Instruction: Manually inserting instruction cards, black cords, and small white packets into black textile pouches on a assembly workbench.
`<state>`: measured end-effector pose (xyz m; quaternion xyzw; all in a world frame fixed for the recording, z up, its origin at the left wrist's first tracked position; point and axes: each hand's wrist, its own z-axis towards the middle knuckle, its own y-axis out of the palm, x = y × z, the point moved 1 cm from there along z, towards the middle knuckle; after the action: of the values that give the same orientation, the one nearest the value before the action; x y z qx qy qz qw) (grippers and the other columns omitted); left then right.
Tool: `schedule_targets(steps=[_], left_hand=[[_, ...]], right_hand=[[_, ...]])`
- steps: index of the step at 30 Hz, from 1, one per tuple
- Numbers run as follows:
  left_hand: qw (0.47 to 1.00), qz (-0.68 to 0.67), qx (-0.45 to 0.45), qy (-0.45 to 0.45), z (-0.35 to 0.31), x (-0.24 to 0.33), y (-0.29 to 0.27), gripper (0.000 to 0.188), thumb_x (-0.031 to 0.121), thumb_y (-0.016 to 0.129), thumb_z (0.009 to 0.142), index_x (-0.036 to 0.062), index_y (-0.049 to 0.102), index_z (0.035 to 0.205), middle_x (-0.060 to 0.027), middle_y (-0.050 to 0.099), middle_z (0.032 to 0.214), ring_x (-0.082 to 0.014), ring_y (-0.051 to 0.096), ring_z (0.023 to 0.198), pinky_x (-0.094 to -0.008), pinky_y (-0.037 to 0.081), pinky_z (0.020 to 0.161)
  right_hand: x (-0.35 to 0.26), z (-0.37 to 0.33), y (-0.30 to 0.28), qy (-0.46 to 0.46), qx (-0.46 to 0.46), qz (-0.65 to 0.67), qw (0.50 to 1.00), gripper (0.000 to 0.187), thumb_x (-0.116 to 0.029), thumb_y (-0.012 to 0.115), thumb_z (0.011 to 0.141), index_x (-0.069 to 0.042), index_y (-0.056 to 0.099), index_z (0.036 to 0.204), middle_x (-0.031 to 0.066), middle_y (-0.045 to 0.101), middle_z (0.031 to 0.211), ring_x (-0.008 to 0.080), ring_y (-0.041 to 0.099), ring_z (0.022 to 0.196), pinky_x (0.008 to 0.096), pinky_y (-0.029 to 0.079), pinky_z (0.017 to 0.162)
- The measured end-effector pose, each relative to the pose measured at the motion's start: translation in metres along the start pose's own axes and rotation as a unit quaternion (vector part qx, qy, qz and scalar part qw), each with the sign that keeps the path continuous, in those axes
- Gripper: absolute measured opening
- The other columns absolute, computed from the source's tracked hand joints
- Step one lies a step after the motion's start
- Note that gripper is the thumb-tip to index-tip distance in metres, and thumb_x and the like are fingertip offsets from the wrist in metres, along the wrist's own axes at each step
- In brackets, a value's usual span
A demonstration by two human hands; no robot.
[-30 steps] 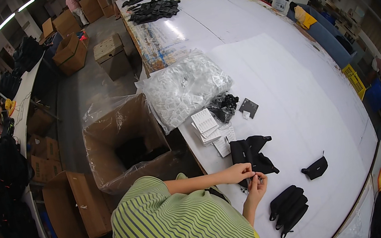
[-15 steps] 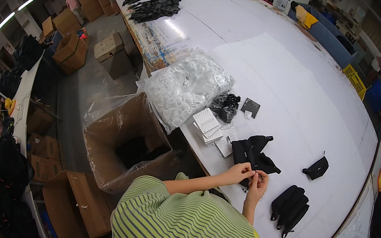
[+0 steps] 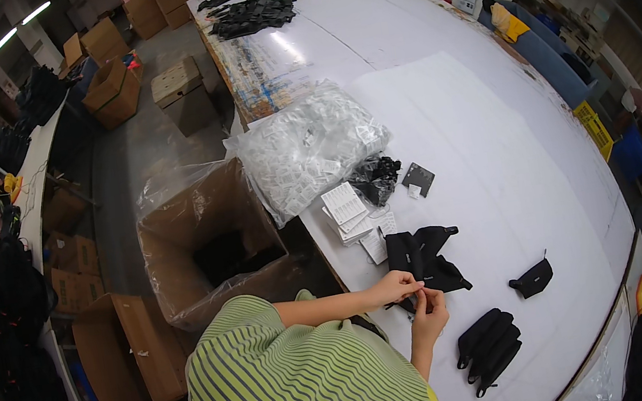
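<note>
Head view of a person in a green striped shirt (image 3: 298, 378) working at the near edge of a large white table (image 3: 475, 119). The left hand (image 3: 394, 286) and right hand (image 3: 431, 313) met over a black pouch (image 3: 423, 258) that lay on the table just in front of them; the fingers of both hands were pinched together on a small part at the pouch's near edge, too small to identify. Just beyond the pouch lay a stack of white cards (image 3: 346, 212), a small heap of black straps (image 3: 376, 177) and a dark grey card (image 3: 418, 178). Behind these rested a big clear bag of white packets (image 3: 301, 149). To the right of the hands, apart from them, lay a small black bag (image 3: 532, 278) and, nearer the table edge, a pile of finished black pouches (image 3: 487, 338). On the floor to the left stood an open cardboard box (image 3: 207, 242) lined with clear plastic.
</note>
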<state>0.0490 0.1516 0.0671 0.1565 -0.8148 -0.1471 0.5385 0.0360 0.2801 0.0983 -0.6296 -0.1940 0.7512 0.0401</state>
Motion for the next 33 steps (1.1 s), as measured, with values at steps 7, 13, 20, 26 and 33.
schedule_targets(steps=[7, 13, 20, 26, 33], left_hand=[[0.966, 0.181, -0.005, 0.187, 0.001, 0.005, -0.005, 0.015, 0.016, 0.065, 0.081, 0.0026, 0.06, 0.082, 0.0011, 0.056, 0.065, -0.004, 0.046, 0.055, -0.0206, 0.036, 0.05], [0.977, 0.149, -0.05, 0.142, -0.001, 0.02, -0.002, 0.013, 0.015, 0.064, 0.08, 0.0027, 0.059, 0.081, 0.0018, 0.056, 0.066, -0.0023, 0.045, 0.057, -0.0199, 0.035, 0.052], [0.974, 0.145, -0.139, 0.104, 0.002, 0.025, 0.004, 0.014, 0.018, 0.061, 0.084, 0.0051, 0.056, 0.084, 0.0052, 0.051, 0.066, -0.0008, 0.041, 0.057, -0.0191, 0.031, 0.051], [0.972, 0.132, -0.168, 0.094, 0.008, 0.026, 0.005, 0.011, 0.014, 0.062, 0.08, 0.0042, 0.057, 0.081, 0.0024, 0.056, 0.069, -0.0019, 0.046, 0.058, -0.0192, 0.034, 0.051], [0.973, 0.1, -0.182, 0.103, 0.01, 0.025, 0.005, 0.013, 0.015, 0.063, 0.081, 0.0044, 0.056, 0.081, 0.0044, 0.052, 0.064, -0.0021, 0.043, 0.057, -0.0191, 0.034, 0.052]], right_hand=[[0.007, 0.003, -0.007, 0.059, -0.02, 0.098, 0.993, 0.008, -0.009, 0.056, 0.088, -0.001, 0.057, 0.086, -0.0009, 0.055, 0.067, 0.0037, 0.048, 0.055, 0.0167, 0.036, 0.049], [0.004, 0.008, -0.009, 0.068, -0.024, 0.202, 0.977, 0.014, -0.007, 0.049, 0.091, -0.002, 0.052, 0.103, -0.002, 0.05, 0.066, 0.0027, 0.044, 0.057, 0.016, 0.032, 0.05], [0.004, 0.007, -0.011, 0.038, -0.029, 0.21, 0.977, 0.016, -0.006, 0.046, 0.092, -0.002, 0.048, 0.107, -0.0016, 0.048, 0.067, 0.004, 0.04, 0.059, 0.0181, 0.031, 0.054], [0.005, 0.01, -0.012, 0.058, -0.014, 0.24, 0.969, 0.015, -0.006, 0.047, 0.092, -0.003, 0.048, 0.106, -0.0023, 0.048, 0.066, 0.0029, 0.038, 0.056, 0.0172, 0.029, 0.052], [0.009, 0.013, -0.012, 0.082, -0.009, 0.275, 0.958, 0.015, -0.007, 0.05, 0.09, -0.004, 0.048, 0.105, -0.0032, 0.051, 0.064, 0.0019, 0.038, 0.055, 0.0165, 0.026, 0.05]])
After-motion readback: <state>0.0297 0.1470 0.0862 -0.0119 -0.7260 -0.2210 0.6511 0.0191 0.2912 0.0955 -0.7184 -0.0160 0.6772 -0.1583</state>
